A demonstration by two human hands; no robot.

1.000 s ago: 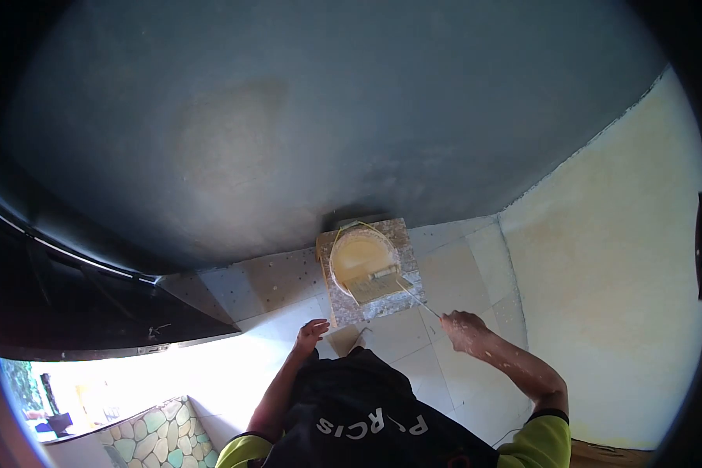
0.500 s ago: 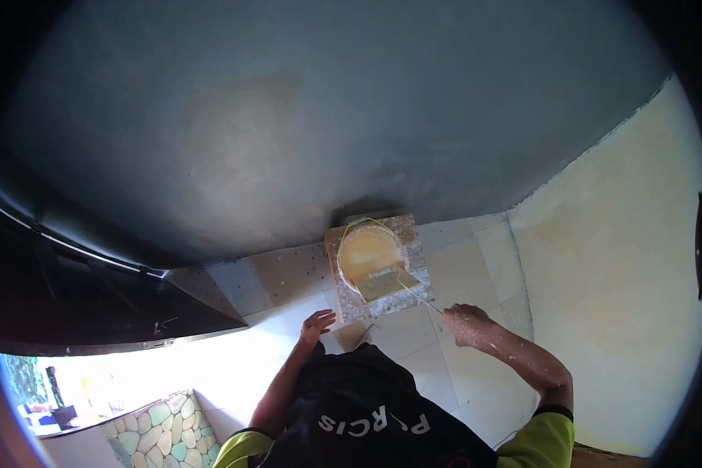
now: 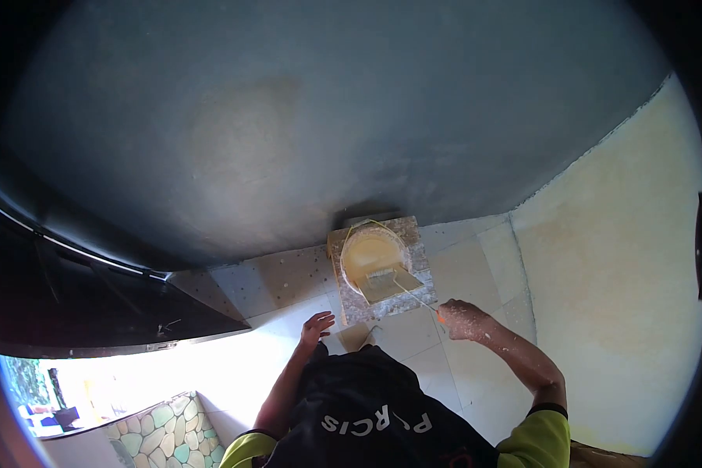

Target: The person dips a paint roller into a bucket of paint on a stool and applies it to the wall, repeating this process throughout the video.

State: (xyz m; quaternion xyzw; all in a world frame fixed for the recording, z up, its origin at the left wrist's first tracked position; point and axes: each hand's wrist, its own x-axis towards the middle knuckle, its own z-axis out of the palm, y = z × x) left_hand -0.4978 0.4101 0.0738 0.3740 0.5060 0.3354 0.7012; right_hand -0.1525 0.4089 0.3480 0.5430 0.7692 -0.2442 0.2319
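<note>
Gripping roller [image 3: 382, 274] in R hand [image 3: 462, 320] w/ empty L hand [image 3: 317, 326], might tip board [image 3: 380, 292], poss loose (hard to see), by overpressing

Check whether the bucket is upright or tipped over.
Upright: the bucket sits on the stained square stand, its round mouth facing up, with pale yellow liquid visible inside.

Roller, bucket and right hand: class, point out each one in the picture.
Roller [image 3: 382, 275]: head view, on the middle of its paint-covered head.
Bucket [image 3: 345, 260]: head view, on the rim at the picture's left side.
Right hand [image 3: 460, 320]: head view, on the middle of the hand.
</note>
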